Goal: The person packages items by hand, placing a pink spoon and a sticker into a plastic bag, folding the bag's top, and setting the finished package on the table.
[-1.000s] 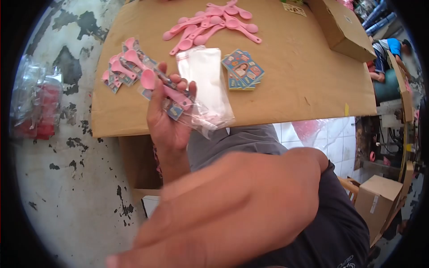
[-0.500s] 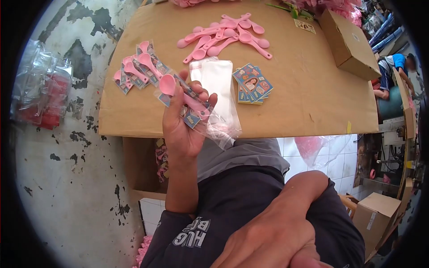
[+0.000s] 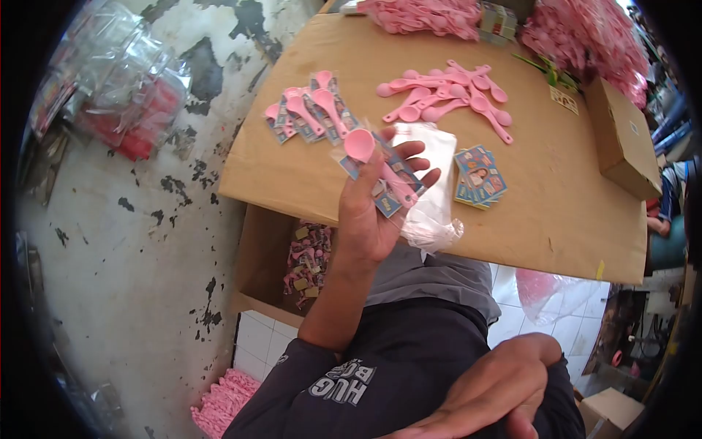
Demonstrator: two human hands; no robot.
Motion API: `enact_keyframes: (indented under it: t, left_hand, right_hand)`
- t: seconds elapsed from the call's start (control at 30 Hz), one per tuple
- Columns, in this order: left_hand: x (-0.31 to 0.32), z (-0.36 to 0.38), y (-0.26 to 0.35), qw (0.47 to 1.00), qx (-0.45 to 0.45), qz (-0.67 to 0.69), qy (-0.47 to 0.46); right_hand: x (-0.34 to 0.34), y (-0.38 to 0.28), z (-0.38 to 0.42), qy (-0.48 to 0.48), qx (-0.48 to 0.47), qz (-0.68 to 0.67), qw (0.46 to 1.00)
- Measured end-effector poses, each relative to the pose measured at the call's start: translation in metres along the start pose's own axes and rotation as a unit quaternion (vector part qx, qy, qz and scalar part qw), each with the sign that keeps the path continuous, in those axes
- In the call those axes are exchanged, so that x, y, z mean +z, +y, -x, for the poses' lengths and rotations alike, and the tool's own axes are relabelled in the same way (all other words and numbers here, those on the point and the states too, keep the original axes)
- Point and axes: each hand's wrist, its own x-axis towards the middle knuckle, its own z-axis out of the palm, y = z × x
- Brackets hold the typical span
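Observation:
Above the table's front edge, my left hand (image 3: 373, 212) holds a clear packet with a pink spoon (image 3: 397, 184) and a blue printed card (image 3: 388, 203) in it. Just behind the hand, several similar packets (image 3: 302, 110) lie overlapping. A stack of clear bags (image 3: 430, 157) is beside my fingers, and right of it sits a pile of blue cards (image 3: 480, 175). Loose pink spoons (image 3: 446, 91) are heaped farther back. My right hand (image 3: 482, 395) is low, near my body, away from the table; its fingers are mostly hidden.
A cardboard box (image 3: 621, 139) stands at the table's right, with bundled pink items (image 3: 585, 36) behind. Below the left edge, an open carton (image 3: 270, 256) contains packets. Plastic packaging (image 3: 131, 88) is at far left. Another person's foot (image 3: 658, 224) shows at right.
The view has shifted, so the table and its items appear farther right and tilted. My left hand still holds the packet. My right hand appears lower and farther right.

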Motion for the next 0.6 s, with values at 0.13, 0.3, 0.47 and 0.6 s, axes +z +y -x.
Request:
enact_keyframes:
  t: [0.13,0.3,0.47,0.6]
  left_hand:
    - [-0.005,-0.002,0.002,1.000,-0.006,0.017,0.004]
    - [-0.002,-0.008,0.000,0.999,-0.033,0.012,0.026]
    - [0.000,-0.011,-0.004,0.998,-0.056,0.032,0.016]
    - [0.011,-0.011,-0.009,0.992,-0.109,0.057,-0.004]
  right_hand:
    - [-0.001,-0.046,0.022,0.000,0.044,0.117,0.992]
    - [-0.025,-0.065,0.002,-0.102,-0.010,0.250,0.963]
    - [-0.046,-0.112,0.051,0.215,-0.067,0.646,0.729]
    - [-0.067,-0.100,0.041,0.347,0.044,0.871,0.345]
